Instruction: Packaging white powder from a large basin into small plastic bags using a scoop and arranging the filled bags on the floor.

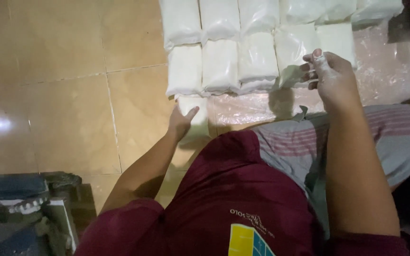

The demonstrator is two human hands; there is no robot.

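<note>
Maroon shirt cloth (233,189) fills the foreground. Beyond it, the left hand (181,122) lies flat and open on a white powder-filled plastic bag (196,116) on the tan tiled floor (62,95). Floury, the right hand (330,76) hovers half-curled and empty beside the rows of matching bags (257,42) on a clear plastic sheet (385,71).

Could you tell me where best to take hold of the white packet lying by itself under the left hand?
Probably by its long side edges, from above. The lone white packet lies flat on the tiled floor, apart from the packed rows, so both sides are free; the left hand already rests on it.
</note>
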